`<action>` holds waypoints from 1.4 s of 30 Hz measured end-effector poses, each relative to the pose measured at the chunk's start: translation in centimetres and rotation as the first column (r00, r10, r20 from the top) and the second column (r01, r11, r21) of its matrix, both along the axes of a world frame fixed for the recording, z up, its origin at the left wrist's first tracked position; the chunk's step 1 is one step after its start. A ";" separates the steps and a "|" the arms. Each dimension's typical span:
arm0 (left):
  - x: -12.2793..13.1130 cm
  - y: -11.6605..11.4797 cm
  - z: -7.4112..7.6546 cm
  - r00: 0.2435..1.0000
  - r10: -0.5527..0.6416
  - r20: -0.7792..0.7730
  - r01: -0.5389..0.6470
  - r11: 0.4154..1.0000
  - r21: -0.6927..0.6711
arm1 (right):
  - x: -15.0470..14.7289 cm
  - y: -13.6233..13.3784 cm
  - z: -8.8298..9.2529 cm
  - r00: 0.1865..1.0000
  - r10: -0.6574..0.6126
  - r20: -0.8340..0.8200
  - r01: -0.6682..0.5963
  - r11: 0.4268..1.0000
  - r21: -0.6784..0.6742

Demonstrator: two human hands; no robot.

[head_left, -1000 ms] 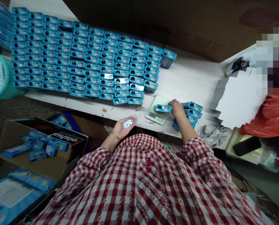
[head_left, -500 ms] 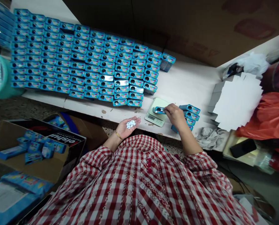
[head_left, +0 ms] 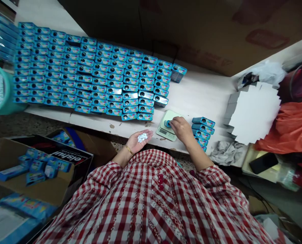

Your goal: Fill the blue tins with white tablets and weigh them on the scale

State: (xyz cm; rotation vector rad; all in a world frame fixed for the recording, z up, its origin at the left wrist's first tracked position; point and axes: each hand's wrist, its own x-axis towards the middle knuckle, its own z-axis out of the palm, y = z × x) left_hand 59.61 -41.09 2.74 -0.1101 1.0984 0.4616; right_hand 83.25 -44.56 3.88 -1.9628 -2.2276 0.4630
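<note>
My left hand (head_left: 138, 141) is palm up, fingers stretched out, with a small heap of white pellets (head_left: 142, 137) on it. To its right, a pale green digital scale (head_left: 163, 131) stands at the table's front edge. A blue box-like container (head_left: 167, 123) rests on the scale, its right part hidden under my right hand (head_left: 180, 127). The fingers of that hand are pinched together over the container; what they hold, if anything, is hidden. Several more blue containers (head_left: 203, 128) stand in a column just right of my right hand.
Rows of blue containers (head_left: 85, 74) cover the table's left side. A teal tub (head_left: 7, 91) of white pellets stands far left. Cardboard (head_left: 191, 34) walls the back. White flat cartons (head_left: 252, 112), crumpled cloth (head_left: 227, 151) and an orange bag (head_left: 290, 125) lie right. An open carton (head_left: 51, 186) sits lower left.
My right hand has moved left over the container on the scale and covers more of it. My left hand stays palm up with the pellets. The whole view has shifted slightly.
</note>
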 end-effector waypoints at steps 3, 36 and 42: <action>-0.2 0.3 -0.2 1.000 0.012 0.003 -0.012 1.000 0.003 | 1.1 -0.8 -0.1 1.000 -0.029 0.012 0.029 1.000 0.011; 0.5 1.8 1.0 0.997 -0.009 -0.076 0.010 1.000 0.005 | 14.3 -3.1 -1.7 0.788 -0.561 0.252 0.613 0.753 -0.241; 0.2 0.4 1.4 0.999 0.009 -0.050 -0.009 1.000 -0.004 | 9.3 -0.9 2.4 0.884 -0.371 0.285 0.411 0.907 -0.095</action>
